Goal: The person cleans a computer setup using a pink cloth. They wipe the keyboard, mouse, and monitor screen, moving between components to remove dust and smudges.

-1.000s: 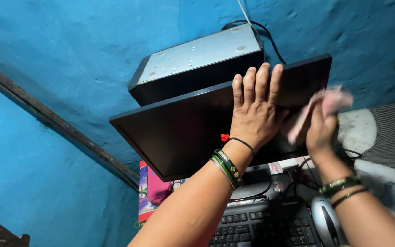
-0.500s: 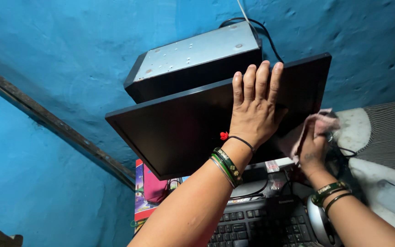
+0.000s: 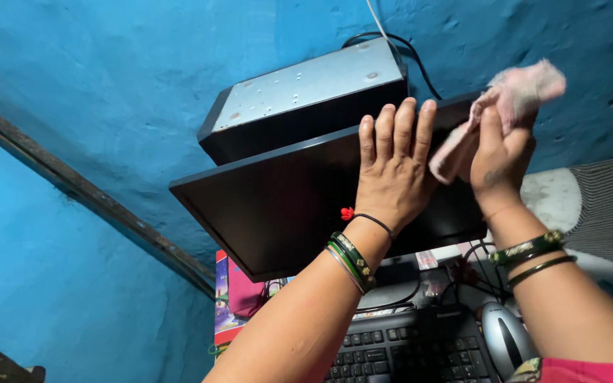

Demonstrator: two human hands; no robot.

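A black flat monitor [image 3: 278, 202] stands tilted in the middle of the view, its dark screen facing me. My left hand [image 3: 394, 170] lies flat on the screen, fingers together and reaching its top edge. My right hand [image 3: 499, 157] grips a crumpled pink cloth [image 3: 505, 106] at the monitor's upper right corner, which the cloth and hand hide. Both wrists wear bangles, and a black thread with a red bead circles the left one.
A black computer case with a grey side panel [image 3: 306, 96] lies behind the monitor against the blue wall [image 3: 108, 106], cables running up from it. Below are a black keyboard [image 3: 406, 351], a silver mouse [image 3: 509, 340], and a pink book [image 3: 234, 294] at the left.
My right hand has swept the pink cloth from the monitor's lower right side up to its upper right corner. My left hand has stayed flat on the screen.
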